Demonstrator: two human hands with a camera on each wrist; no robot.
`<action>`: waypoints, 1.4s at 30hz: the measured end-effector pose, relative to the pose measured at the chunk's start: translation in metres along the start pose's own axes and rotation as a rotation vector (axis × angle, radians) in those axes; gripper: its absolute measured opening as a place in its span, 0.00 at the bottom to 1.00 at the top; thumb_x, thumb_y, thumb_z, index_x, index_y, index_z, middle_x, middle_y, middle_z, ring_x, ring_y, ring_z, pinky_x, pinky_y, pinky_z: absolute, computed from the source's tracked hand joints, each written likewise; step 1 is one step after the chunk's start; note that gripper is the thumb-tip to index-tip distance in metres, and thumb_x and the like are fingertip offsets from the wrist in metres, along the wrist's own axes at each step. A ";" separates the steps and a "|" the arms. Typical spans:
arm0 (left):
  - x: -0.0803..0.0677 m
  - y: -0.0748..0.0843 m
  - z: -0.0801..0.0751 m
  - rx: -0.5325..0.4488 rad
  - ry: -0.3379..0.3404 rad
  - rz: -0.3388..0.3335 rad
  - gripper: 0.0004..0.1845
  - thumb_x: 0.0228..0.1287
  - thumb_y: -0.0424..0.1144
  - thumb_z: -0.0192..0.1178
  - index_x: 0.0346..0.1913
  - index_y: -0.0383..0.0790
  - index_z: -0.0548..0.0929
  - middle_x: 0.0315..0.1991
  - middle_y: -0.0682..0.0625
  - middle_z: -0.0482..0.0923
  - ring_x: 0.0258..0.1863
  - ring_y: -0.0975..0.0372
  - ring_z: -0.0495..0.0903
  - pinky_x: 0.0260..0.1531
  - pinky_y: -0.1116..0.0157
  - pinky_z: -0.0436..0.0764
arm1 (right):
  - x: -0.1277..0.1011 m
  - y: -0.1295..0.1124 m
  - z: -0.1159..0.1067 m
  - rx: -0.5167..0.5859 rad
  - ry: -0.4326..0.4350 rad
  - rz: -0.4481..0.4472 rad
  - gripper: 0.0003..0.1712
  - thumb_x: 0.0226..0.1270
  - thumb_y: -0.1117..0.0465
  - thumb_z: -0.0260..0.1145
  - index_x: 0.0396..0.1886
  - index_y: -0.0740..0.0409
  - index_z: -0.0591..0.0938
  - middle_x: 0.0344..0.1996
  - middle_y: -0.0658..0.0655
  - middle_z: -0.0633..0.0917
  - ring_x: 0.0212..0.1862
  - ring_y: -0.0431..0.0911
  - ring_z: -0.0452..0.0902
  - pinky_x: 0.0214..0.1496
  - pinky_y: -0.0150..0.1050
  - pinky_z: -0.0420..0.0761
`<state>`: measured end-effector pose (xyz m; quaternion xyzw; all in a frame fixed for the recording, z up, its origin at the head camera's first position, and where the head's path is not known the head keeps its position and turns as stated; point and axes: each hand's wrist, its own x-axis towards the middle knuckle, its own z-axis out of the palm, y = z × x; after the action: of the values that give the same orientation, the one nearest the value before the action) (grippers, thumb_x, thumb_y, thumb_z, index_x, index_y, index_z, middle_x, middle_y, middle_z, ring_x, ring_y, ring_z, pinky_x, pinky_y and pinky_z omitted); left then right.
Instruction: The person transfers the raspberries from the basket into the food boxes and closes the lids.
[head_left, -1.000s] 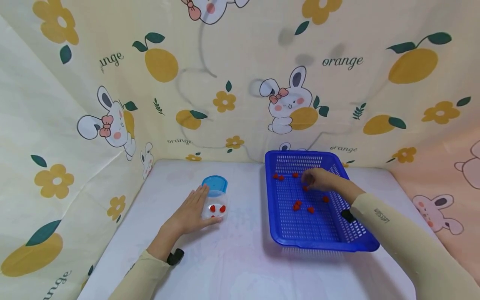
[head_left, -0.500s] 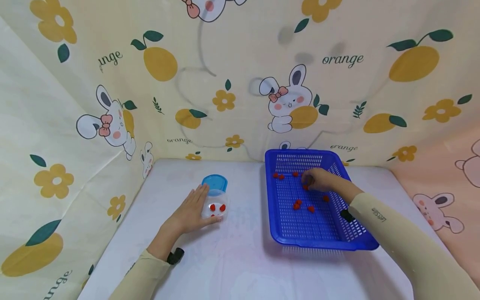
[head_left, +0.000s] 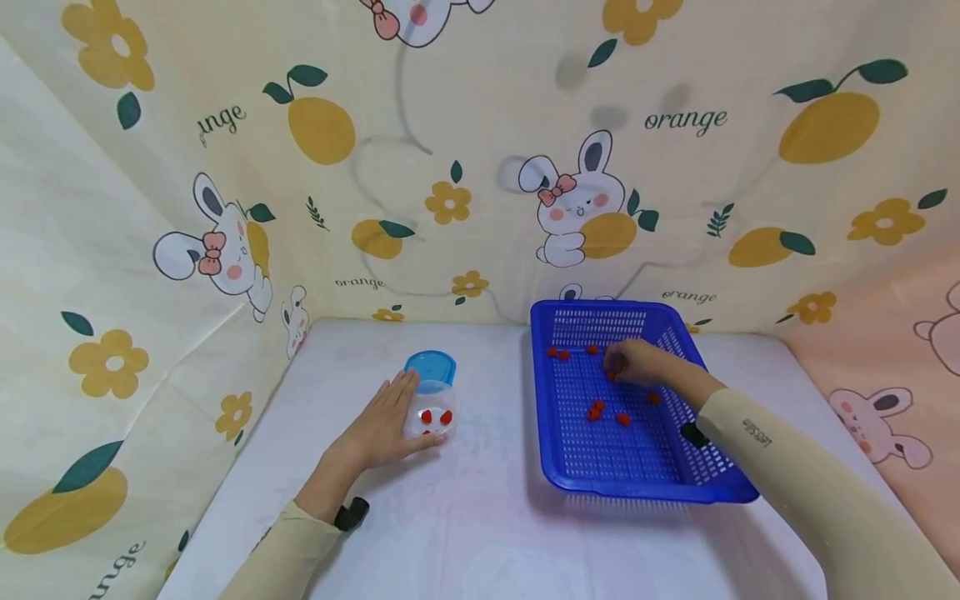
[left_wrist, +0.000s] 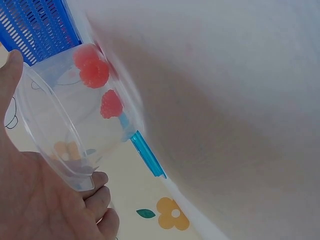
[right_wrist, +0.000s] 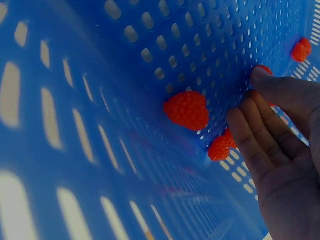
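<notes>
My left hand (head_left: 378,423) holds a clear plastic tub (left_wrist: 55,110) on the table, thumb on one side and fingers on the other. Several red raspberries (left_wrist: 111,104) lie inside the tub. A blue lid (head_left: 431,367) is just behind it, beyond my fingertips. Reaching into the blue basket (head_left: 555,462), my right hand (head_left: 637,362) has its thumb and fingertips at a raspberry (right_wrist: 262,69) on the basket floor. That berry is partly covered by the thumb in the right wrist view. Another raspberry (right_wrist: 187,110) lies near the same fingers.
More raspberries (head_left: 595,410) are scattered over the basket floor. The basket's perforated walls rise around my right hand. A white table (head_left: 480,533) lies under everything, with a printed curtain (head_left: 465,108) behind and at both sides.
</notes>
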<state>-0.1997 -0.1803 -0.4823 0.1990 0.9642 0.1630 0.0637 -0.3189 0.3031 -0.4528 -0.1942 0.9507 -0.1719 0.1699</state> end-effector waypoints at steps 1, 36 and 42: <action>0.000 0.000 0.001 -0.003 -0.001 -0.003 0.66 0.65 0.73 0.65 0.87 0.31 0.46 0.88 0.38 0.46 0.87 0.45 0.44 0.85 0.46 0.46 | 0.000 0.000 0.001 -0.004 -0.002 0.002 0.09 0.71 0.72 0.72 0.48 0.63 0.87 0.40 0.58 0.87 0.44 0.51 0.82 0.51 0.51 0.87; 0.001 0.002 -0.001 0.024 -0.006 -0.007 0.65 0.66 0.75 0.62 0.87 0.32 0.46 0.88 0.39 0.46 0.88 0.46 0.43 0.85 0.47 0.45 | 0.004 -0.019 0.004 0.082 0.093 -0.081 0.05 0.75 0.64 0.73 0.46 0.57 0.87 0.42 0.55 0.88 0.46 0.50 0.85 0.57 0.53 0.88; 0.001 0.002 -0.001 0.023 -0.010 -0.016 0.65 0.66 0.76 0.62 0.87 0.33 0.46 0.88 0.39 0.45 0.88 0.46 0.43 0.85 0.47 0.45 | 0.000 -0.026 0.003 0.116 0.128 -0.129 0.05 0.74 0.65 0.74 0.45 0.56 0.87 0.41 0.53 0.88 0.45 0.49 0.85 0.54 0.51 0.89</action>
<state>-0.1998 -0.1783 -0.4810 0.1930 0.9672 0.1505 0.0673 -0.3100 0.2802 -0.4449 -0.2337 0.9336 -0.2491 0.1082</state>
